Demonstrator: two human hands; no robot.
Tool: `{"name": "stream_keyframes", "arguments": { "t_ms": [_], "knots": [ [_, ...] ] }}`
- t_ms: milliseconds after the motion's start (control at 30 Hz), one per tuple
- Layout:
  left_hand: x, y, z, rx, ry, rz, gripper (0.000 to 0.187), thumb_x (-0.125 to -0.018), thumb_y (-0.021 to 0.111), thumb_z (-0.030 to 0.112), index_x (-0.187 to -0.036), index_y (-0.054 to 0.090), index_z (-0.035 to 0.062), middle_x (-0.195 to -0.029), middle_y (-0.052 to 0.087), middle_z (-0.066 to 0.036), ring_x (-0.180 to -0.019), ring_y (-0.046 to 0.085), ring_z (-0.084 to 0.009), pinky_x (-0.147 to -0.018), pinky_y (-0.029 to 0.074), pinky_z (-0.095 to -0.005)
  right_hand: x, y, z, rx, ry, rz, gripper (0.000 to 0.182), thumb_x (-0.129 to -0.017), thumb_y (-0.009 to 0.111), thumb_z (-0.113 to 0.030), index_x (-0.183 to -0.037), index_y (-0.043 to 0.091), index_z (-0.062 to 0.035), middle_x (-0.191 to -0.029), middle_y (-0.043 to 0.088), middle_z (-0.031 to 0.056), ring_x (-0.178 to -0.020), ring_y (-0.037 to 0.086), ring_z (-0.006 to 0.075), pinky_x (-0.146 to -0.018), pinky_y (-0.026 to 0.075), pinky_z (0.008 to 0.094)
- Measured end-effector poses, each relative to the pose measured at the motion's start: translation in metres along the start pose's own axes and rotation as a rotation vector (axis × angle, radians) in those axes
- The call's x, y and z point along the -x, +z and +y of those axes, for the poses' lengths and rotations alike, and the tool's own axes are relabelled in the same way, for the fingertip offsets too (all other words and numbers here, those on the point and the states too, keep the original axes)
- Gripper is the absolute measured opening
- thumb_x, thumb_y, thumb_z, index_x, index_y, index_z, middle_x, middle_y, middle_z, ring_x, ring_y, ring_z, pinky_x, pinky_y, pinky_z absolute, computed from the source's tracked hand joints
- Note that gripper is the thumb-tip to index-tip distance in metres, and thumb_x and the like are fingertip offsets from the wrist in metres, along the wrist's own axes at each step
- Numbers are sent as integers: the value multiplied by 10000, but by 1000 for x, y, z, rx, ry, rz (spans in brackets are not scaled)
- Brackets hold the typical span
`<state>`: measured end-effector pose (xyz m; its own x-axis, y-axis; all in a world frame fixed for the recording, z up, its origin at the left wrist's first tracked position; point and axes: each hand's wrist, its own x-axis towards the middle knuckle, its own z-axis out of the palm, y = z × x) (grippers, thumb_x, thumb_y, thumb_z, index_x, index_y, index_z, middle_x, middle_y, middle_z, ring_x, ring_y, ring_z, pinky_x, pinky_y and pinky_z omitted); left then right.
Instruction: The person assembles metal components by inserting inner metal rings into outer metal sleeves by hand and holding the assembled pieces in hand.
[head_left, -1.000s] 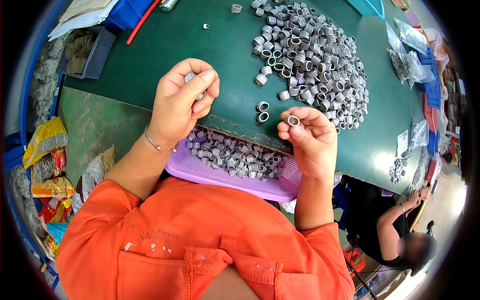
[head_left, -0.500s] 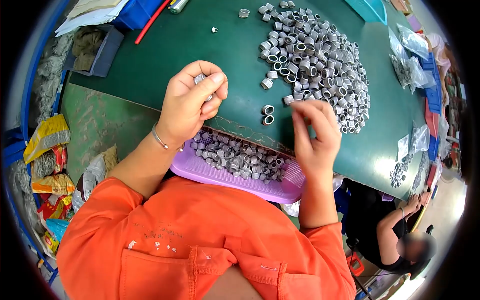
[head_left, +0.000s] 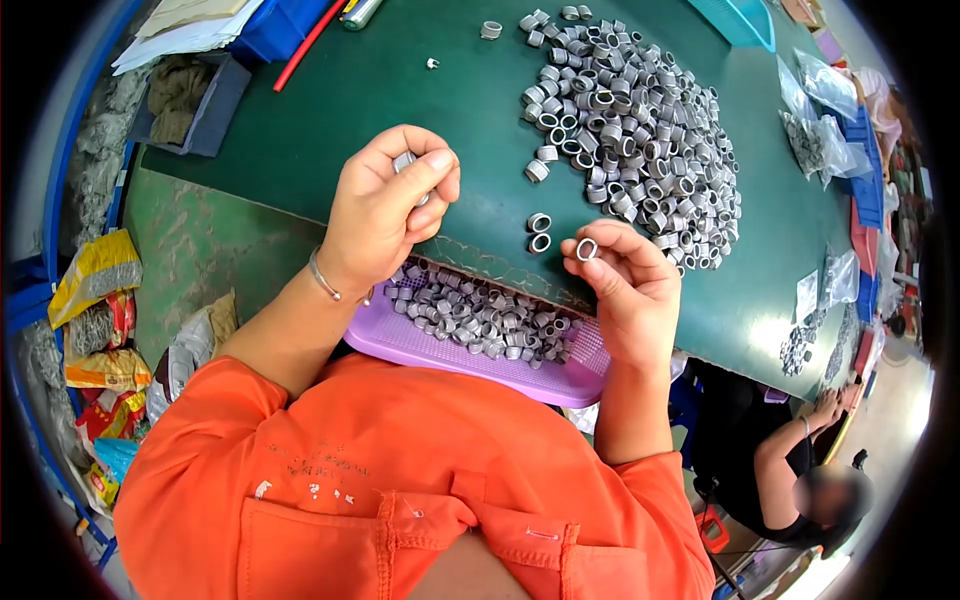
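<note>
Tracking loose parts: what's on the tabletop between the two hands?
In the head view, two metal rings on the green tabletop, nearer the right hand.

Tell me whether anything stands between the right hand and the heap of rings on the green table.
Nothing visible does: the right hand, pinching a ring, is right beside the heap. Two loose rings lie off to its left.
</note>
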<state>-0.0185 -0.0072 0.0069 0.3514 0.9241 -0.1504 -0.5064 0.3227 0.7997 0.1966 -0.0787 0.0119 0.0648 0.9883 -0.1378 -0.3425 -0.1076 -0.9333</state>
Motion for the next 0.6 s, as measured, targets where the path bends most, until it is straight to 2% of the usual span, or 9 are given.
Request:
{"name": "stream_keyframes", "arguments": {
  "t_ms": [100,267,367,400,433,533,567,600],
  "knots": [
    [0,1,0,-13,10,8,76,-877,495,89,-851,506,19,-714,534,-53,-484,367,-29,-394,262,-160,2,0,-1,-138,75,-16,207,-757,565,113,-961,561,81,-946,581,138,-862,622,237,-755,528,297],
    [0,0,-3,-26,12,9,69,-888,465,84,-874,495,23,-725,520,-61,-468,355,-26,-381,258,-151,5,-1,1,-176,46,-23,195,-755,571,108,-947,562,75,-940,588,149,-851,627,250,-736,542,311],
    [0,-1,-3,-42,20,11,68,-898,438,78,-897,483,27,-738,508,-72,-450,346,-24,-368,255,-143,4,-5,5,78,-186,-219,205,-719,564,152,-898,588,54,-945,588,152,-876,596,221,-751,503,288],
    [0,-1,-3,-36,22,6,66,-898,440,77,-899,482,27,-738,509,-72,-451,347,-24,-368,256,-144,7,-3,-1,222,-166,-264,215,-695,560,170,-860,601,39,-920,589,129,-875,578,202,-747,479,275],
    [0,-1,-2,-39,22,13,66,-898,440,77,-899,482,27,-738,509,-72,-451,347,-24,-368,256,-144,5,0,-3,433,-240,-275,198,-690,589,139,-849,607,21,-889,589,99,-838,579,179,-708,475,265],
    [-1,0,-3,-43,13,19,60,-894,447,73,-901,481,25,-742,512,-74,-453,350,-25,-368,255,-146,-1,18,2,932,-397,-21,199,-662,696,3,-830,591,-13,-843,573,88,-703,542,188,-611,438,266],
    [0,0,-3,-44,12,19,60,-894,447,73,-901,481,25,-742,512,-74,-453,350,-25,-368,255,-146,-5,19,8,1112,-496,32,210,-655,711,-25,-821,584,-19,-836,556,91,-678,529,209,-586,429,278],
    [0,0,-3,-41,15,17,59,-893,449,74,-900,482,25,-742,512,-73,-454,351,-26,-368,255,-146,-6,20,11,1158,-513,27,208,-660,705,-16,-829,584,-18,-837,552,87,-664,532,197,-582,437,271]
  ]
}}
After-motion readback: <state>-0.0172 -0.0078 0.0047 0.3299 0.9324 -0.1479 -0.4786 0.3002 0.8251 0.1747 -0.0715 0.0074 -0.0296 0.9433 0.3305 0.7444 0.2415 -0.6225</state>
